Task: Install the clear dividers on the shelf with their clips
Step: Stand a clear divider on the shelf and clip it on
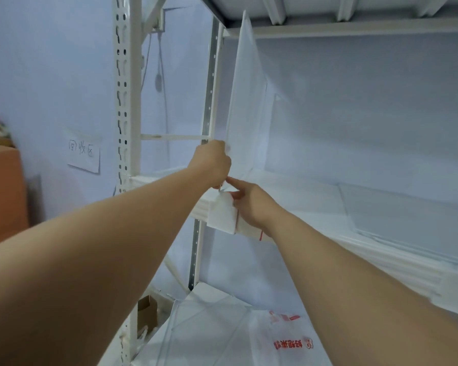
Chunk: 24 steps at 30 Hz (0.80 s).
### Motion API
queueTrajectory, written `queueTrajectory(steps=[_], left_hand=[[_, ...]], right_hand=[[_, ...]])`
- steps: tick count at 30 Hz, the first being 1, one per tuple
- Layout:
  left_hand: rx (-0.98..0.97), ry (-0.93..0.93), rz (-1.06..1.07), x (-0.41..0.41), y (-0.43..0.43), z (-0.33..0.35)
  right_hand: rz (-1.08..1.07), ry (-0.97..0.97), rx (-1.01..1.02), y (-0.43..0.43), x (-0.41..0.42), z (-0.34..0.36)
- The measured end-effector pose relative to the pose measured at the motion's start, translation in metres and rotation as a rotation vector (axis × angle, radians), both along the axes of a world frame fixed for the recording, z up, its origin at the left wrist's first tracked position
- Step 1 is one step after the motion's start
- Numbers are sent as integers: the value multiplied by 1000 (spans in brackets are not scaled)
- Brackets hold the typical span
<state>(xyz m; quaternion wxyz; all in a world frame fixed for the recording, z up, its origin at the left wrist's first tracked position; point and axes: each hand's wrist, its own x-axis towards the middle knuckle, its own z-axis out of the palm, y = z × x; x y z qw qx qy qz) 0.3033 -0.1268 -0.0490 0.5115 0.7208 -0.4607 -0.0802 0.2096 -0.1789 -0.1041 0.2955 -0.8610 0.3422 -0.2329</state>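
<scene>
A clear divider (245, 107) stands upright at the left end of the white shelf (296, 191), its top near the shelf above. My left hand (213, 163) is closed around the divider's front edge near its bottom. My right hand (249, 204) is just below and to the right, index finger stretched toward the divider's lower front corner. Its other fingers rest on a white bag with red print (225, 215) that hangs over the shelf's front edge. A small clear clip seems to sit at that corner, but I cannot make it out clearly.
More clear sheets (397, 215) lie flat on the same shelf to the right. The lower shelf holds clear panels (204, 328) and a plastic bag with red lettering (291, 342). A perforated white upright (123, 101) stands at left, a cardboard box (3, 191) further left.
</scene>
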Motion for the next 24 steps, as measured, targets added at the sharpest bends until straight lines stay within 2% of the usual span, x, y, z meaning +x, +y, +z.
queueTrajectory(steps=[2, 8, 15, 20, 24], left_hand=[[14, -8, 2, -1, 1, -3], [-22, 36, -44, -3, -4, 3], [-11, 15, -25, -3, -4, -9], [15, -125, -12, -6, -7, -4], [26, -139, -2, 0, -7, 0]], right_hand=[[-4, -4, -31, -3, 0, -3], [23, -134, 74, -4, -11, 6], [16, -7, -20, -4, -11, 4], [-5, 42, -55, -2, -10, 4], [10, 55, -71, -3, -9, 3]])
